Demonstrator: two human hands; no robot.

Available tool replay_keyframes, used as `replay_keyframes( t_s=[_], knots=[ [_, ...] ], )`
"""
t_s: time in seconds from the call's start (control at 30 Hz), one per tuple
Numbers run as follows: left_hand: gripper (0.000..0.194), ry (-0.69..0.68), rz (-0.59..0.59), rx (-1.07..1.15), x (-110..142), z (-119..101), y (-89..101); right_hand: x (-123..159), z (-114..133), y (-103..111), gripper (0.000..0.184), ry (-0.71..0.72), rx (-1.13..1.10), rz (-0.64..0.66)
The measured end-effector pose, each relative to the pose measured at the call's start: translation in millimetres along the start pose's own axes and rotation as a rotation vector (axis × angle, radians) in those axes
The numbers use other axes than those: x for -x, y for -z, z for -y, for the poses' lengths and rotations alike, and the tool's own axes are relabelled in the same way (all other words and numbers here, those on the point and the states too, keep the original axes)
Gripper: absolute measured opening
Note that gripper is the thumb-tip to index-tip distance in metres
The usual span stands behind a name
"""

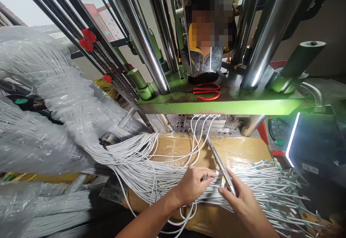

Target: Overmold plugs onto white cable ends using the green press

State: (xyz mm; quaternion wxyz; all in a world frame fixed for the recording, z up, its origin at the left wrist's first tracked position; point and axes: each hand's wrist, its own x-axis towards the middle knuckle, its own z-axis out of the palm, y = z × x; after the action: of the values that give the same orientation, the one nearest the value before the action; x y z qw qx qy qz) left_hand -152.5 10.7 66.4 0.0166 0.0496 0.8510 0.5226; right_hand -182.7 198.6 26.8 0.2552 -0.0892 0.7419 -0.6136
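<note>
My left hand point(193, 184) is closed in a pinch on the end of a thin white cable point(213, 175), over a thick spread of white cables point(140, 158) on a cardboard-covered bench point(238, 151). My right hand point(239, 194) grips a long metal strip point(220, 164) that slants up toward the machine. The two hands meet at the strip's lower end. Several cables point(201, 129) run from the strip area up into the mould under the green press plate point(216, 104).
Red-handled scissors point(207, 91) lie on the green plate between steel columns point(140, 36). Plastic-wrapped cable bundles point(43, 97) fill the left. Cables with green-tipped ends point(281, 187) pile at right. A person stands behind the machine. A dark control box point(319, 144) sits at right.
</note>
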Motion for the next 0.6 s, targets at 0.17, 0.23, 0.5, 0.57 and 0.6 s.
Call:
replay_keyframes(
  t_s=[0.17,0.23,0.5,0.57,0.6],
  knots=[
    [0.029,-0.156,0.006,-0.184,0.9,9.6,-4.8,-0.3,1.5,0.2,0.065,0.004,0.021,0.039],
    [0.032,-0.176,0.003,-0.225,2.2,12.8,-7.7,-0.4,2.8,0.2,0.067,0.014,0.055,0.051],
    [0.024,0.004,-0.096,-0.059,-5.2,5.4,-8.2,0.8,6.6,-1.1,0.065,0.03,0.105,0.016],
    [0.025,0.081,-0.083,0.003,-5.1,-1.6,-1.4,0.8,6.5,-0.9,0.063,0.028,0.081,0.016],
    [0.029,0.113,-0.069,0.041,-3.8,-4.0,2.0,0.7,6.4,-0.9,0.062,0.034,0.061,0.016]
  ],
)
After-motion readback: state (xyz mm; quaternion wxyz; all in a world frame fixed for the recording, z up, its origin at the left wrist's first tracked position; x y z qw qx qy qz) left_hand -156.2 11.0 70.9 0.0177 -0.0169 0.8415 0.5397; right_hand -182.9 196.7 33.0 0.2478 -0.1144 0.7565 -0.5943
